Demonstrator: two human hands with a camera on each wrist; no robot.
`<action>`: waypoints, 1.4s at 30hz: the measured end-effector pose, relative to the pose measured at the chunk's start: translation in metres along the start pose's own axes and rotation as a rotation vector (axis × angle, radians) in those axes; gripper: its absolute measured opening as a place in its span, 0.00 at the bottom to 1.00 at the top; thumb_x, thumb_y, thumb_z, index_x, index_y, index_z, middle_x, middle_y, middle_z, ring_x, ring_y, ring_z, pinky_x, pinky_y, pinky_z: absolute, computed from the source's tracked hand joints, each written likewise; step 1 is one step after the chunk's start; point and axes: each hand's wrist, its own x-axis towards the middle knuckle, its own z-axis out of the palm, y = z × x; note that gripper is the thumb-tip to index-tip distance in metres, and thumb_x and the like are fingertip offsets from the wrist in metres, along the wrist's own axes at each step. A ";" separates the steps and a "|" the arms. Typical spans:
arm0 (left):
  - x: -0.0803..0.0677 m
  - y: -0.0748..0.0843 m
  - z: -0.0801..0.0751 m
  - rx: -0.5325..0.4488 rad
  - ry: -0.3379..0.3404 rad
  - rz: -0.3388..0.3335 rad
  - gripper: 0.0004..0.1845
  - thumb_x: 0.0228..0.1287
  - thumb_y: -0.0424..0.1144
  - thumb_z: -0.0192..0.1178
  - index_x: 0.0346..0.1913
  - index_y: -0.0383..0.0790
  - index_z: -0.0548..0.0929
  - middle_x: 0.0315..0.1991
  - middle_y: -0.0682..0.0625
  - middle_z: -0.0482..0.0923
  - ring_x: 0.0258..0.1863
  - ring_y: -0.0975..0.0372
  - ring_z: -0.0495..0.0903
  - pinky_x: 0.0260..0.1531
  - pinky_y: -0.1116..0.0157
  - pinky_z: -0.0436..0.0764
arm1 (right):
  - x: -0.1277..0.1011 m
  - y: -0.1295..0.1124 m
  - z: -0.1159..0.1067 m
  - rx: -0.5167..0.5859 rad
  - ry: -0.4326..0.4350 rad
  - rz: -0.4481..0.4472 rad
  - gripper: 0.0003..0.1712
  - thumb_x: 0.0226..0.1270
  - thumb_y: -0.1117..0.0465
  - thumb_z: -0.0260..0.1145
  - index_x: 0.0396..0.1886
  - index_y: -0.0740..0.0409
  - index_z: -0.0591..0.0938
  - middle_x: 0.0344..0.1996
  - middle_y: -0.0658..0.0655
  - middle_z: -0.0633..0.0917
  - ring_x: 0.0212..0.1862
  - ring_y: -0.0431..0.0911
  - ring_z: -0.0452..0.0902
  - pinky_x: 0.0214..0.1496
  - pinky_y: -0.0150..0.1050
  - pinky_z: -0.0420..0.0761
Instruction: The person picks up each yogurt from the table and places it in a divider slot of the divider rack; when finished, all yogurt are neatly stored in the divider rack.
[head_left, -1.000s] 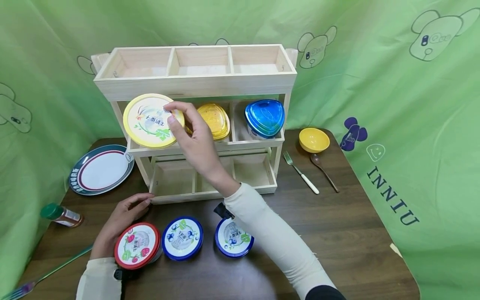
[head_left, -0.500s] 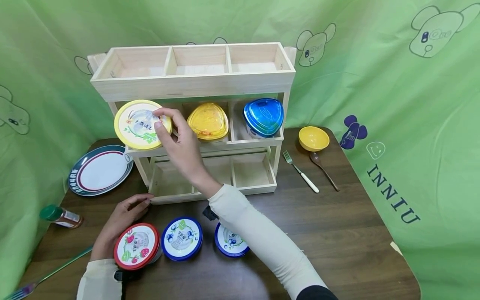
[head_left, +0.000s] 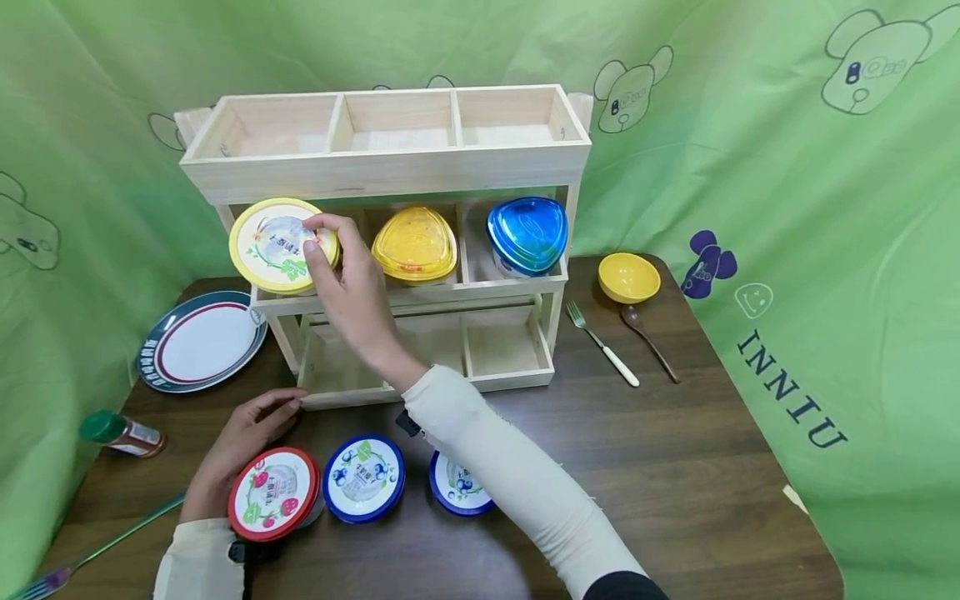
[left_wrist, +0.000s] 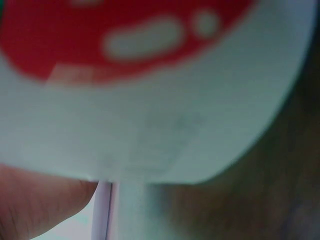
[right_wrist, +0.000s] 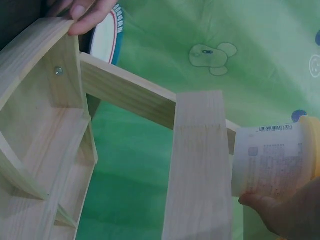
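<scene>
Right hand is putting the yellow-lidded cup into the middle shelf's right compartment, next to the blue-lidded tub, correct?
Not quite. The right hand holds the yellow-lidded cup at the middle shelf's left compartment, not the right. The head view shows the yellow-lidded tub between it and the blue-lidded tub, which fills the right compartment.

Blurred red-and-white cup (left_wrist: 150, 100) close above a fingertip (left_wrist: 35, 205)

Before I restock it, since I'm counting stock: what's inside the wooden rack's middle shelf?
In the wooden rack: a yellow-lidded tub at left, gripped by the right hand, a yellow container, and a blue container. Anything behind them is hidden.
</scene>
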 end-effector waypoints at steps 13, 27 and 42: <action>0.003 0.000 0.001 0.063 0.010 -0.031 0.25 0.87 0.48 0.57 0.75 0.38 0.79 0.66 0.54 0.78 0.56 0.74 0.76 0.52 0.74 0.80 | 0.001 0.009 0.002 -0.156 -0.031 0.053 0.23 0.86 0.59 0.60 0.74 0.59 0.75 0.67 0.60 0.78 0.64 0.42 0.74 0.66 0.35 0.73; 0.002 0.000 0.000 0.061 0.006 -0.034 0.25 0.86 0.49 0.58 0.74 0.37 0.78 0.64 0.54 0.80 0.55 0.76 0.76 0.52 0.75 0.79 | -0.023 -0.008 -0.003 -0.256 -0.171 0.049 0.33 0.85 0.57 0.62 0.84 0.49 0.66 0.89 0.59 0.40 0.87 0.53 0.31 0.85 0.62 0.36; 0.002 0.000 0.002 0.089 0.016 -0.037 0.25 0.87 0.48 0.57 0.75 0.37 0.78 0.72 0.40 0.75 0.57 0.67 0.76 0.51 0.73 0.80 | -0.049 -0.049 -0.081 0.071 -0.212 -0.036 0.30 0.86 0.66 0.58 0.81 0.62 0.66 0.80 0.61 0.70 0.81 0.41 0.63 0.80 0.40 0.66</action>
